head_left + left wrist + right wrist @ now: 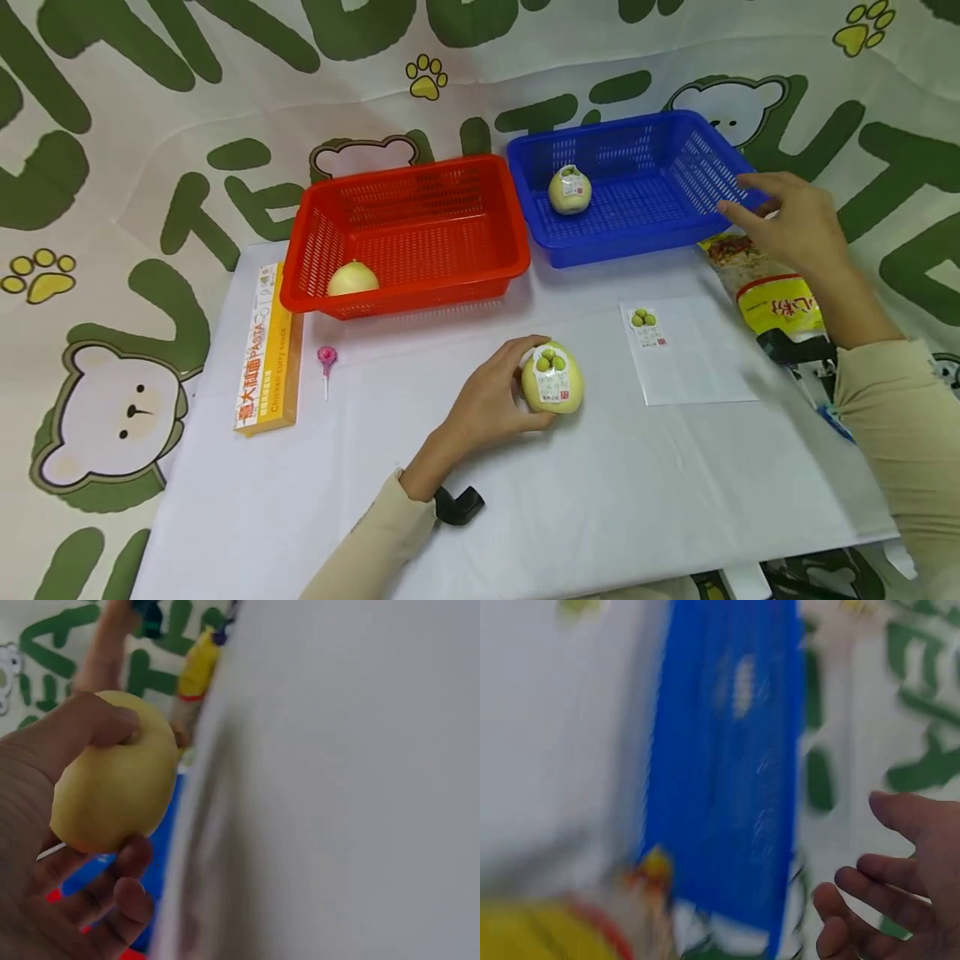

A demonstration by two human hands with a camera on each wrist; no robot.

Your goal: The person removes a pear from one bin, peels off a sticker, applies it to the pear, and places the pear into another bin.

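Note:
My left hand (498, 400) grips a pale yellow round fruit with a white label (552, 379) on the white table (525, 500); in the left wrist view the fingers (112, 892) curl round that fruit (112, 784). My right hand (787, 221) hovers with relaxed fingers beside the right rim of the blue basket (637, 242) and holds nothing; its fingers (870, 900) show near the blurred blue basket (727, 750). A second labelled fruit (569, 190) lies inside the blue basket. A plain yellow fruit (352, 279) lies in the red basket (420, 275).
A yellow pasta box (268, 350) and a pink lollipop (327, 360) lie left of the red basket. A white packet with a fruit label (686, 350) lies right of centre. A yellow snack bag (772, 292) sits under my right forearm. Bear-print cloth covers the back.

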